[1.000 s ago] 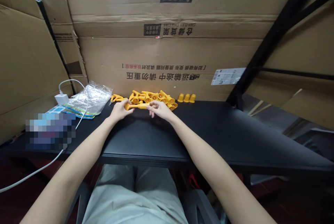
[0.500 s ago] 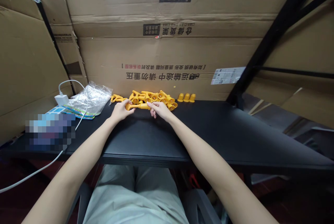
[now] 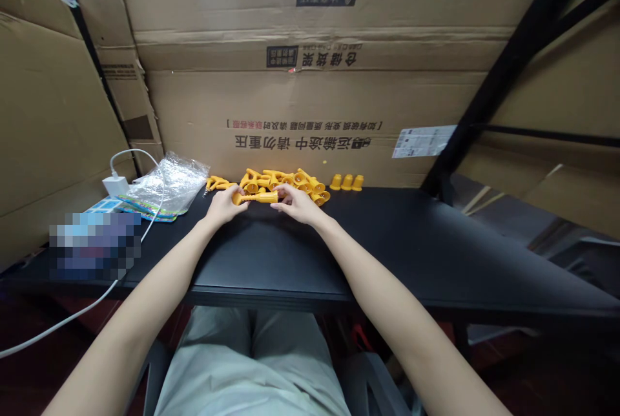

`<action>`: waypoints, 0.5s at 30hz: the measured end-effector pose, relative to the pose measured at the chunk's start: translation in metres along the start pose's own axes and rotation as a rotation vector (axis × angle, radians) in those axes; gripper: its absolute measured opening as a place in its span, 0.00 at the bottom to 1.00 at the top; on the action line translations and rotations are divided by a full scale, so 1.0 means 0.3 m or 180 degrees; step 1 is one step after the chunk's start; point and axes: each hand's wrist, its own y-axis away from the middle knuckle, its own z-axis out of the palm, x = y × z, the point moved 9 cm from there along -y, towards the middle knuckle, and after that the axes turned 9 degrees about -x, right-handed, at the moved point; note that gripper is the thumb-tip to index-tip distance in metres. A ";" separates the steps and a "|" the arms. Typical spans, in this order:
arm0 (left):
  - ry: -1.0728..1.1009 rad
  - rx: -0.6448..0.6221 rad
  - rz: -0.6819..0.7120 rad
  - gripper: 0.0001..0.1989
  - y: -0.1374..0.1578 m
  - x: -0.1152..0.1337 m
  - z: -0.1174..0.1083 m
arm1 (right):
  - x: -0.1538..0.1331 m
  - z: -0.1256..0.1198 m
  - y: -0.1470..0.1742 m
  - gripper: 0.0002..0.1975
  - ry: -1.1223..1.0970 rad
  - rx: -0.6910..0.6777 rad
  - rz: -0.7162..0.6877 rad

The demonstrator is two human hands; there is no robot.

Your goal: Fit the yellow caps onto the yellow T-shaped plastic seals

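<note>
A yellow plastic piece (image 3: 265, 197), with a narrow ribbed shaft and a wider cup-like right end, lies level between my hands just above the black table. My left hand (image 3: 224, 207) is closed around its left end. At the cup end, my right hand (image 3: 299, 205) has thumb and fingers closed about the rim; its fingertips are partly hidden. Right behind my hands is a pile of similar yellow plastic pieces (image 3: 274, 177), some Y-shaped and some with round cup ends. A few more yellow pieces (image 3: 219, 182) with a small metal chain lie beside my left hand.
Three yellow cups (image 3: 347, 182) stand in a row right of the pile. Clear plastic bags (image 3: 169, 180), a white charger (image 3: 115, 183) with its cable and a blurred packet (image 3: 94, 245) lie on the left. A cardboard wall (image 3: 310, 99) rises behind the black table (image 3: 411, 248).
My right thumb has moved from the top of the yellow plastic piece to its lower right end, uncovering more of the cup. My left hand stays in place.
</note>
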 end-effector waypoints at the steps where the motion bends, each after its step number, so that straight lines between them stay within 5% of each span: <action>1: -0.0002 -0.0006 0.0012 0.11 0.001 0.000 0.000 | 0.002 0.003 0.001 0.19 -0.0019 -0.0015 0.0011; 15: -0.0184 -0.0016 0.0090 0.11 0.017 0.053 -0.010 | 0.004 0.028 0.004 0.30 -0.0735 -0.0106 0.0530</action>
